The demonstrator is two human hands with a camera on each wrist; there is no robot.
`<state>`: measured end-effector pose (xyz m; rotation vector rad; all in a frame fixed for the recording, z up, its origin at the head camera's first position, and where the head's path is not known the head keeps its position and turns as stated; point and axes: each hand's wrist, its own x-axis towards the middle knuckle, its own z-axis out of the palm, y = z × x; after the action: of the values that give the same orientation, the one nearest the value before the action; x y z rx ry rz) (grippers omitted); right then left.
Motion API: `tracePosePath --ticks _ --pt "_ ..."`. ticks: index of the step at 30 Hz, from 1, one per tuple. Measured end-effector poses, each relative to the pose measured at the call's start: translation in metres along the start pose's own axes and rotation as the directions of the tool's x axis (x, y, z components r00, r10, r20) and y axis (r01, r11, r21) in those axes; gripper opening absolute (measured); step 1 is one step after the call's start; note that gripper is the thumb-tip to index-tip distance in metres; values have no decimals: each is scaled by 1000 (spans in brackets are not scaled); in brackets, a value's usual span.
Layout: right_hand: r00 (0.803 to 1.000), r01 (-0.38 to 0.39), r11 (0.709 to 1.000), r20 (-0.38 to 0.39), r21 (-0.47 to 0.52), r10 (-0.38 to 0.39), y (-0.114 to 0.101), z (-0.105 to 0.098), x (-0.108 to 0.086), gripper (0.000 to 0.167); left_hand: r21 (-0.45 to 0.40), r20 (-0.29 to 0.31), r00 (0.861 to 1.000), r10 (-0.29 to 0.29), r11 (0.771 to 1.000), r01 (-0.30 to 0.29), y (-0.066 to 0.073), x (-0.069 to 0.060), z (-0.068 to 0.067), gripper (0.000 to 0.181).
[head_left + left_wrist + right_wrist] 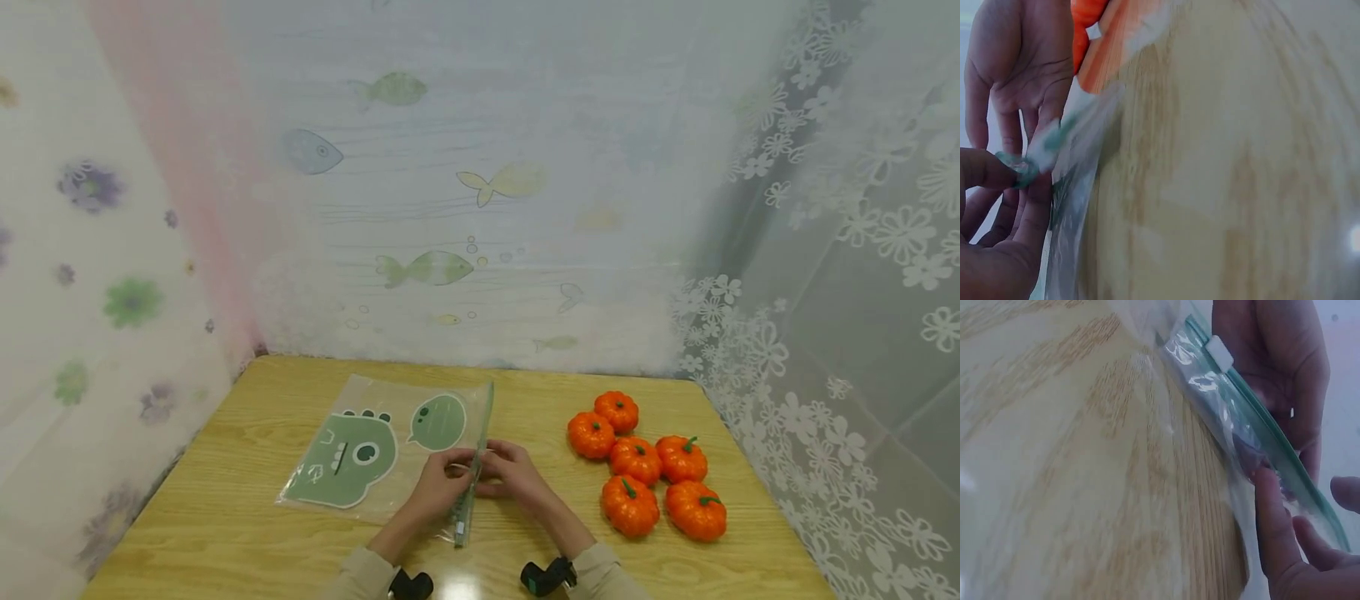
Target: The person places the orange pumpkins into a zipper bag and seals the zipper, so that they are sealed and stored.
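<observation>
At the near edge, beige sleeves [362, 577] and black wrist-worn devices [411, 585] are cut off by the frame. Just beyond, the green zip edge [1254, 403] of a clear, flat plastic bag printed with a green dinosaur [397, 450] is pinched between the thumb and fingers of the left hand [435, 490]. Fingers of the right hand [519, 477] are set about the same edge, one touching the film; whether the edge is pinched there cannot be told. The bag is laid on the wood-grain table [547, 417], left of centre, with its zip edge raised. A small white slider [1219, 353] is seen on the zip.

The step in hand is judged to be the working of the bag's mouth; the next move seems to call for the two sides to be gripped separately and parted. Whether the zip is undone cannot be made out: some fingertips are hidden by the edge, and the left wrist view is blurred there.

To the right, well apart from the bag, six glossy orange pumpkins with green stems [635, 461] are grouped. Behind, the table is bordered by a pale fish-print curtain [465, 217].
</observation>
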<state>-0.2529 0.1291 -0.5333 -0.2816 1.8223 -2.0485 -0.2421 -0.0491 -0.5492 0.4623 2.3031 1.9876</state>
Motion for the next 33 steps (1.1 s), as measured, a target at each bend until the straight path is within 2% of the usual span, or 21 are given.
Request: tracePosePath --ticks 5,10,14,19,26,30,33 --pt "999 34 999 12 -26 -34 -1 2 1 46 8 -62 998 11 1000 -11 1 0 2 28" --pt "996 75 993 -42 -96 -79 -3 3 1 38 -44 -119 993 -8 999 2 5 1 3 17" --pt "990 98 987 -88 -124 -109 -6 4 0 32 -82 -120 992 -46 996 36 11 0 1 20" --pt "989 109 988 -83 -112 -119 -12 6 -2 34 -85 -119 990 -76 994 66 23 -4 -4 28" --pt "987 136 967 -50 -215 -150 -21 8 -8 37 -42 -124 991 -51 998 46 37 -5 -14 39" --pt "985 151 952 -41 -268 -168 -27 11 -11 34 -21 -123 992 -42 999 40 42 -5 -17 35" --pt "982 172 937 -23 -302 -188 -31 13 -13 31 -39 -129 991 -40 999 35 46 -5 -18 32"
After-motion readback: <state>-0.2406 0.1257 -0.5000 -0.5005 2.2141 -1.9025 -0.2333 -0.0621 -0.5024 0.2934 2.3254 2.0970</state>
